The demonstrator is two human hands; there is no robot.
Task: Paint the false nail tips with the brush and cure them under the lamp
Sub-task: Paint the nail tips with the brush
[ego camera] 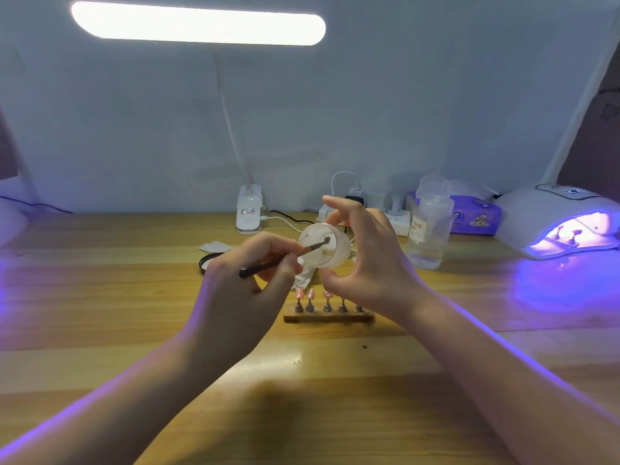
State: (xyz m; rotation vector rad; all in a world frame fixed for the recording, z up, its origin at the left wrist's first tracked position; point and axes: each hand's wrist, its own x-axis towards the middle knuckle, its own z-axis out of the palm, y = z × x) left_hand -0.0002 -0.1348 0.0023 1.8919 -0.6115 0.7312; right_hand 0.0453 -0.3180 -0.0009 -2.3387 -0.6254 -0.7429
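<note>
My left hand [245, 280] pinches a thin dark brush [268, 261], and the bristle end dips into a small white jar [327, 246]. My right hand [369, 253] grips that jar and tilts its mouth toward me, above the table. Below the hands, a wooden stand [327, 316] carries several pegs with pink nail tips [310, 294]; the pegs at its right end are partly hidden by my right wrist. At the far right the curing lamp [553, 216] glows violet, with another set of pegs inside it.
A clear pump bottle [427, 226] stands just right of my right hand. A dark jar lid [209, 260], a white tissue, a clip-on desk lamp base [249, 209], a power strip with plugs and a purple tissue pack [476, 216] lie behind on the wooden table [100, 297].
</note>
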